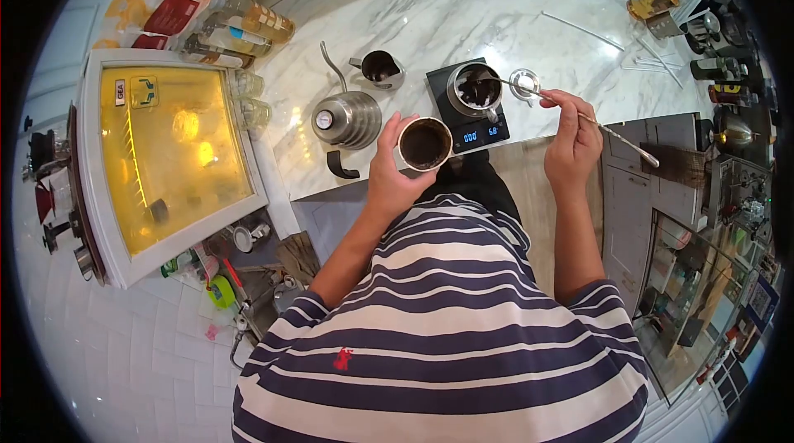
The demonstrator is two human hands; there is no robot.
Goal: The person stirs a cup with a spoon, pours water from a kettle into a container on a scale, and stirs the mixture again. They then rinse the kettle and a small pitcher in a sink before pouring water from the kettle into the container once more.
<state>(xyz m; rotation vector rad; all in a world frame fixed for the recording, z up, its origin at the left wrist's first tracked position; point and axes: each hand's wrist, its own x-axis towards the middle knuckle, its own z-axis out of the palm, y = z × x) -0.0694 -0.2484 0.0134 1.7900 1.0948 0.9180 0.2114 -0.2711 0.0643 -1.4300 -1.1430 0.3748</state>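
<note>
My left hand [389, 170] is closed around a paper cup [425, 144] with a dark brown substance inside. With my right hand [574, 135] I pinch a long bar spoon [616, 135]. One end of the spoon reaches into a metal pitcher [495, 114], which has dark matter and some pale patches inside. That pitcher stands on a black digital scale [444, 104] with lit blue digits. A gooseneck kettle [357, 124] stands left of the cup. Behind it is a smaller steel pitcher [394, 79] with dark contents.
A small round metal lid or dish [524, 84] sits right of the scale on the marble counter [413, 13]. Straws [583, 31], pens and jars lie at the back right. Bottles [256, 21] and a yellow-lit glass-fronted cabinet [178, 153] are at the left.
</note>
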